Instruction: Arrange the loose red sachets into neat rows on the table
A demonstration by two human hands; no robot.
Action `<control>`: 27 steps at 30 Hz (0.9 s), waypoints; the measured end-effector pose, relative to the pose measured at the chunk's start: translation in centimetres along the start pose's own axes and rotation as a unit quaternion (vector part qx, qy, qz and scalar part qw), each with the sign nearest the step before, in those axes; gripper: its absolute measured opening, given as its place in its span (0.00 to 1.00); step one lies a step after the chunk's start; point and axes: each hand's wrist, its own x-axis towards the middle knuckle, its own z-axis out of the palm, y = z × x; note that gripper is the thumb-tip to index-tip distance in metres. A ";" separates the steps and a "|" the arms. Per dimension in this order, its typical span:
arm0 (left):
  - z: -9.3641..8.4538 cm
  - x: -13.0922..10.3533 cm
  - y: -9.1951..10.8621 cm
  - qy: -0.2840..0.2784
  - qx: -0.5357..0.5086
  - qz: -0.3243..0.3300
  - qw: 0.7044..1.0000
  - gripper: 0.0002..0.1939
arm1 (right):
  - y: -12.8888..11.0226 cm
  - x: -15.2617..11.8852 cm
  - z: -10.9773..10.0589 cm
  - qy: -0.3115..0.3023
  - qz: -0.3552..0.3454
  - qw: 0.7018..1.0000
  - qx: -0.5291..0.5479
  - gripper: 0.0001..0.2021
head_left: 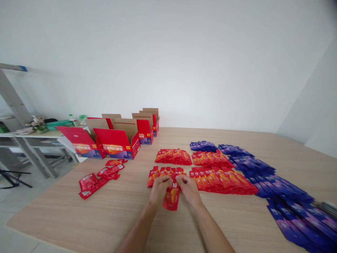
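Between my two hands is a red pouch (171,199) with an orange fruit print, its face toward me. My left hand (159,189) pinches its upper left edge, and my right hand (189,188) pinches the upper right. Just behind it, a short row of overlapping red pouches (155,174) lies on the table, partly hidden by my fingers. Right of my right hand spreads a longer fanned row of red pouches (223,180). Two more red rows, one at the back left (173,156) and one at the back right (210,159), lie beyond these.
Open red cartons (116,142) stand along the table's (105,221) left and back. Loose red pouches (101,177) lie scattered left of my hands. Fanned rows of blue-purple pouches (276,182) run down the right side. A side bench (44,133) with small items stands at the far left.
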 end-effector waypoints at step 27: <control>0.4 -1.2 0.7 -0.066 -0.019 -0.040 0.997 0.11 | 0.0 -0.9 0.1 -0.088 0.091 0.987 0.097 0.27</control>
